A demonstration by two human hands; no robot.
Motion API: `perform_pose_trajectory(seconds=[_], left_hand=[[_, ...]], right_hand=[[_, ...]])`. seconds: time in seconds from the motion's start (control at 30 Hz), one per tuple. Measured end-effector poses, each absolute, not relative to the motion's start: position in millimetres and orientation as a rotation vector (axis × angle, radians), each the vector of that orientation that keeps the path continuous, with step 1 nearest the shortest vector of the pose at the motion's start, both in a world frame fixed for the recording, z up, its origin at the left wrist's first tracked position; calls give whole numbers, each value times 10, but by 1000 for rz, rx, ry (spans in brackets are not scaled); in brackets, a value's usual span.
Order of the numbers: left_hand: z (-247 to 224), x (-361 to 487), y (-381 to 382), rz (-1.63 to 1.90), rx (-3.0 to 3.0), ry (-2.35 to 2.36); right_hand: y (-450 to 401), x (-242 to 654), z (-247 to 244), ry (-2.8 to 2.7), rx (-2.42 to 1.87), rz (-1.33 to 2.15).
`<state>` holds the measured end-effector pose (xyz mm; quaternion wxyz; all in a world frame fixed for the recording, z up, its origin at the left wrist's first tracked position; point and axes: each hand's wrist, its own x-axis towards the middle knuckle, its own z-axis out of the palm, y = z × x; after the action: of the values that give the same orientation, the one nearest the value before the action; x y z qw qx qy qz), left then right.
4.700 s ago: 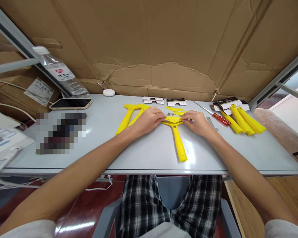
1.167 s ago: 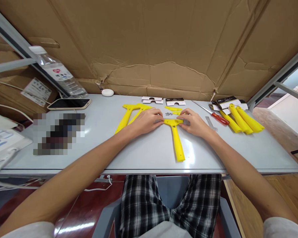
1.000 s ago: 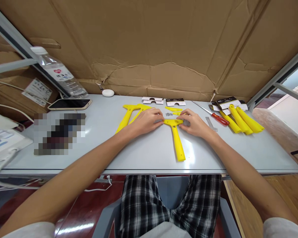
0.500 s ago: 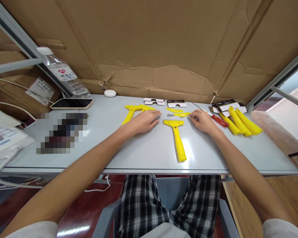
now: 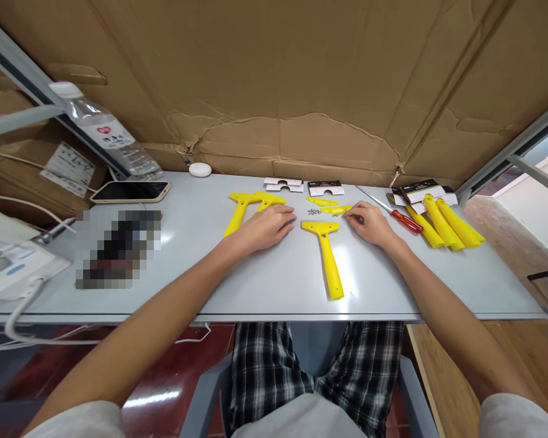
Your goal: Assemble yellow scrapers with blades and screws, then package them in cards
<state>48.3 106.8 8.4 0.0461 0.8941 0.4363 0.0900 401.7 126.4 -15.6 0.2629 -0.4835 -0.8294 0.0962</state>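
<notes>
My left hand [image 5: 270, 228] lies palm down on the table, fingers stretched out, over the lower part of one yellow scraper handle [image 5: 267, 199]. A second yellow scraper handle [image 5: 237, 213] lies beside it. My right hand [image 5: 369, 224] rests with thumb and fingertips pinched together at the right end of a small yellow cover plate [image 5: 333, 210]. What sits in the pinch is too small to make out. Another yellow cover plate [image 5: 322, 201] lies just behind. Small dark screws [image 5: 314, 212] are gathered to the left. Between my hands a yellow T-shaped scraper handle [image 5: 330, 261] points towards me.
A red-handled screwdriver [image 5: 406, 221] lies right of my right hand, near several yellow handles [image 5: 456, 224] with cards. Two folded cards [image 5: 325, 188] are at the back. On the left are a phone [image 5: 130, 191], a bottle [image 5: 114, 137] and a white oval object [image 5: 200, 170].
The view has shifted slightly. My right fingertips have moved a little at the end of the cover plate; my left hand stays nearly still.
</notes>
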Motion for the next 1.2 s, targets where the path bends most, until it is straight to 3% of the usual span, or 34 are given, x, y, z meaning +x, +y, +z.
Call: perform_pose_trajectory(seconds=[0.5, 0.77, 1.03, 1.2], left_hand=[[-336, 645, 821, 426, 2681, 1447], [-253, 695, 807, 388, 2640, 1491], [-178, 707, 823, 409, 2648, 1487], [-195, 691, 827, 408, 2640, 1495]], right_hand=[[1016, 3844, -301, -2271, -1459, -3], [987, 3839, -290, -2298, -1488, -30], [1009, 3773, 61, -2529, -1539, -70], [1185, 3703, 365, -2666, -1575, 94]])
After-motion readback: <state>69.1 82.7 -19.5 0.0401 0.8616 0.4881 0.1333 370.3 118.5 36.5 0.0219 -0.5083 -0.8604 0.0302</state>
